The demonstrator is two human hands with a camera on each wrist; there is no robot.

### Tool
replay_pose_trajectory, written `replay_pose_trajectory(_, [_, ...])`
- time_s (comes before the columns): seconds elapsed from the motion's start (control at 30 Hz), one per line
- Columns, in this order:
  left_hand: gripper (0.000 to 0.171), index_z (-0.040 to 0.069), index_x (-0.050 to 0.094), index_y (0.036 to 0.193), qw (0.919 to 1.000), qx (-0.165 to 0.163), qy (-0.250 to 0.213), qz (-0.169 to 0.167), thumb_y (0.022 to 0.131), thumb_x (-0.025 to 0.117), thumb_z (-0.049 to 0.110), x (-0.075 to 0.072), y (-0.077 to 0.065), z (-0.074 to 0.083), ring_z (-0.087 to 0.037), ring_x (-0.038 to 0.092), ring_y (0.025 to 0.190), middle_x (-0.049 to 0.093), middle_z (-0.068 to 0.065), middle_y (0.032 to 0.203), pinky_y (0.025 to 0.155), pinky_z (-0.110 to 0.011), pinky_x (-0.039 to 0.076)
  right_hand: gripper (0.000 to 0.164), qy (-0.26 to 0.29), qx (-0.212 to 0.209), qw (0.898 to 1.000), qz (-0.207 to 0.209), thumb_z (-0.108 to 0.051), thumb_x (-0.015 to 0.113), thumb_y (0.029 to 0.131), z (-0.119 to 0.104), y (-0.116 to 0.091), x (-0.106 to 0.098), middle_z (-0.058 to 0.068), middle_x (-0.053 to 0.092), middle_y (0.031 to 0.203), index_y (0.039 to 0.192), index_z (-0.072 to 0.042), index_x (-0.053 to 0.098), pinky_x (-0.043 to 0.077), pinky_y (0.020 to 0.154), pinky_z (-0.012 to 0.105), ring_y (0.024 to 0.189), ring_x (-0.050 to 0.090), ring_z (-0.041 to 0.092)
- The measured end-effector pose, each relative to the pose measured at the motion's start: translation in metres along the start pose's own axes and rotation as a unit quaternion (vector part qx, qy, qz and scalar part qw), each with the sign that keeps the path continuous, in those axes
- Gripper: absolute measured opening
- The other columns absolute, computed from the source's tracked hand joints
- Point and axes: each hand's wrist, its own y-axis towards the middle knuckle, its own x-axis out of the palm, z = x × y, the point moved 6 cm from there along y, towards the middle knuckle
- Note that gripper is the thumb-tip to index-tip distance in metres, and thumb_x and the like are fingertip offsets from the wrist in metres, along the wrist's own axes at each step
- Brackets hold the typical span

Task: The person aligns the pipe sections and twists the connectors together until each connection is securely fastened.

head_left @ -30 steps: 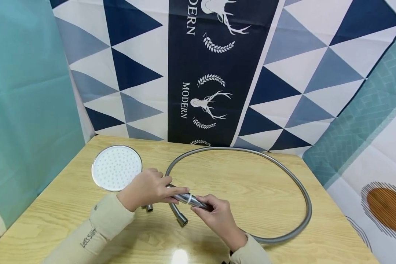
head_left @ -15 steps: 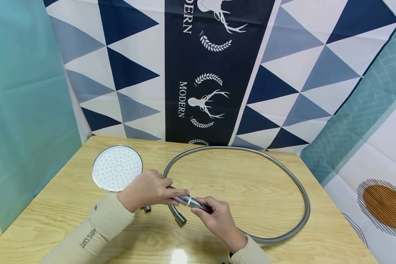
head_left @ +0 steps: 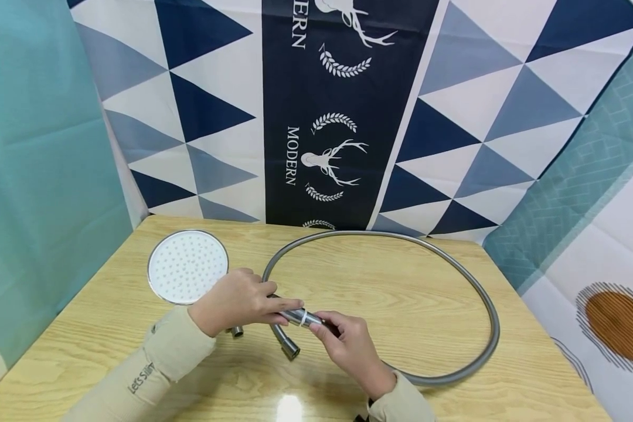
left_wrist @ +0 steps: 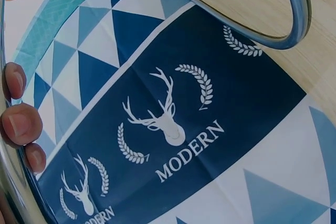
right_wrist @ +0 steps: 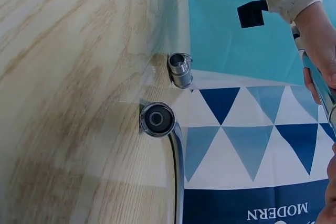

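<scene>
My left hand (head_left: pixel 240 299) grips a slim chrome tube (head_left: pixel 295 316) from above, its index finger stretched along it. A white ring (head_left: pixel 303 318) circles the tube. At the tube's lower right end, my right hand (head_left: pixel 350 343) pinches it with thumb and fingers, hiding that end. In the left wrist view, fingertips (left_wrist: pixel 21 124) curl over the shiny tube (left_wrist: pixel 14 187). Just below the tube lies the nut end (head_left: pixel 291 349) of a grey metal shower hose (head_left: pixel 493 328); its other end runs out of sight behind my right wrist.
A round white shower head (head_left: pixel 187 266) lies face up at the table's left, partly covered by my left hand. A short chrome pipe end (head_left: pixel 237 332) shows below that hand. The wooden table (head_left: pixel 527 363) meets a patterned cloth (head_left: pixel 348 105) at the back.
My right thumb and fingers have shifted slightly up the tube, toward the white ring. My left hand, the hose and the shower head stay where they were.
</scene>
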Motion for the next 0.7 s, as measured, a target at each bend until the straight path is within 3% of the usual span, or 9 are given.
replay_pose_trajectory(0.1, [0.033, 0.031, 0.070, 0.107, 1.0000, 0.004, -0.002, -0.004, 0.099, 0.044, 0.049, 0.0007, -0.0012, -0.0005, -0.004, 0.033, 0.042, 0.050, 0.008, 0.057, 0.042, -0.016, 0.028, 0.008, 0.001, 0.009, 1.000, -0.008, 0.009, 0.065, 0.085, 0.0020, 0.0009, 0.0011, 0.000, 0.056, 0.061, 0.092, 0.007, 0.068, 0.038, 0.042, 0.014, 0.052, 0.043, -0.004])
replay_pose_trajectory(0.2, [0.028, 0.030, 0.070, 0.108, 0.9999, 0.009, -0.002, -0.012, 0.095, 0.053, 0.049, 0.0021, -0.0015, -0.0011, -0.004, 0.033, 0.042, 0.049, 0.008, 0.058, 0.042, -0.016, 0.029, 0.008, 0.001, 0.026, 1.000, -0.010, 0.006, 0.066, 0.085, 0.0049, 0.0017, 0.0021, -0.002, 0.054, 0.059, 0.093, 0.004, 0.068, 0.036, 0.041, 0.015, 0.051, 0.039, -0.005])
replay_pose_trajectory(0.33, [0.032, 0.031, 0.070, 0.109, 0.9995, 0.004, 0.004, -0.033, 0.087, 0.061, 0.053, 0.0029, -0.0005, -0.0030, -0.005, 0.030, 0.041, 0.046, 0.007, 0.058, 0.041, -0.017, 0.028, 0.022, -0.019, 0.031, 0.999, -0.003, 0.004, 0.074, 0.079, 0.0061, 0.0033, 0.0019, -0.001, 0.057, 0.061, 0.099, 0.003, 0.065, 0.037, 0.042, 0.014, 0.051, 0.040, -0.007])
replay_pose_trajectory(0.5, [0.040, 0.033, 0.070, 0.110, 0.9987, -0.011, 0.011, -0.049, 0.099, 0.037, 0.053, 0.0029, -0.0012, -0.0050, -0.005, 0.029, 0.041, 0.046, 0.007, 0.057, 0.040, -0.018, 0.027, 0.028, -0.011, 0.006, 1.000, 0.008, 0.007, 0.078, 0.074, 0.0039, 0.0053, 0.0024, 0.008, 0.067, 0.071, 0.100, 0.003, 0.068, 0.044, 0.046, 0.014, 0.054, 0.053, 0.000])
replay_pose_trajectory(0.57, [0.041, 0.034, 0.070, 0.111, 0.9986, -0.011, 0.012, -0.050, 0.101, 0.034, 0.051, 0.0027, -0.0014, -0.0049, -0.005, 0.028, 0.040, 0.046, 0.007, 0.057, 0.040, -0.019, 0.026, 0.027, -0.006, -0.008, 1.000, 0.014, 0.009, 0.077, 0.074, 0.0026, 0.0054, 0.0029, 0.012, 0.069, 0.078, 0.099, 0.004, 0.068, 0.048, 0.050, 0.015, 0.059, 0.061, 0.006])
replay_pose_trajectory(0.7, [0.029, 0.034, 0.069, 0.113, 0.9988, -0.001, 0.007, -0.049, 0.092, 0.057, 0.051, 0.0013, 0.0007, -0.0044, -0.004, 0.027, 0.040, 0.047, 0.007, 0.056, 0.040, -0.018, 0.025, 0.029, 0.005, -0.026, 0.999, 0.023, 0.012, 0.076, 0.072, 0.0019, 0.0042, 0.0049, 0.015, 0.070, 0.083, 0.099, 0.006, 0.067, 0.052, 0.057, 0.017, 0.067, 0.068, 0.016])
